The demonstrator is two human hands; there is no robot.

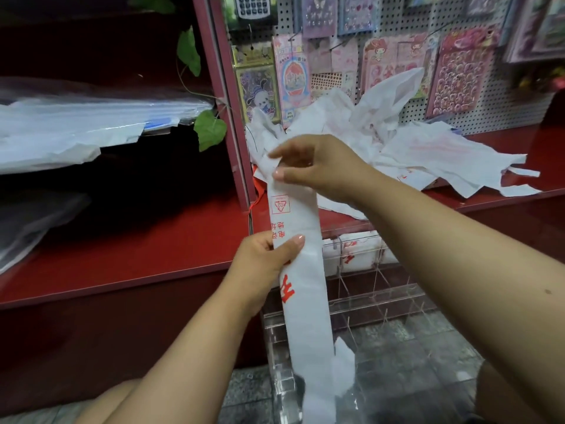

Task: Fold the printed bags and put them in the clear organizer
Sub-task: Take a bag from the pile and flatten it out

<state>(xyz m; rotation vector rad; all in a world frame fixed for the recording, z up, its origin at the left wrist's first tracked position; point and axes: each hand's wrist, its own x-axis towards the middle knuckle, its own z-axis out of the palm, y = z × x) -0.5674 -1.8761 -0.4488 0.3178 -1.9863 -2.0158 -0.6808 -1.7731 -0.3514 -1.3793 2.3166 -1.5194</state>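
A white plastic bag with red print (305, 295) is folded lengthwise into a long narrow strip and hangs upright in front of me. My right hand (315, 162) pinches its top end. My left hand (266, 264) grips the strip near its middle, thumb across the front. A heap of crumpled printed bags (397, 139) lies on the red shelf behind. The clear organizer (382, 289), an acrylic grid of compartments, stands below my hands; folded white bags with red print (351, 252) sit in its upper cells.
A red shelf (137, 240) runs to the left, with clear plastic sleeves (76, 123) stacked on the shelf above it. A pegboard (495, 93) with sticker packs hangs behind the heap. Green leaves (209, 130) dangle by the red post. Tiled floor lies below.
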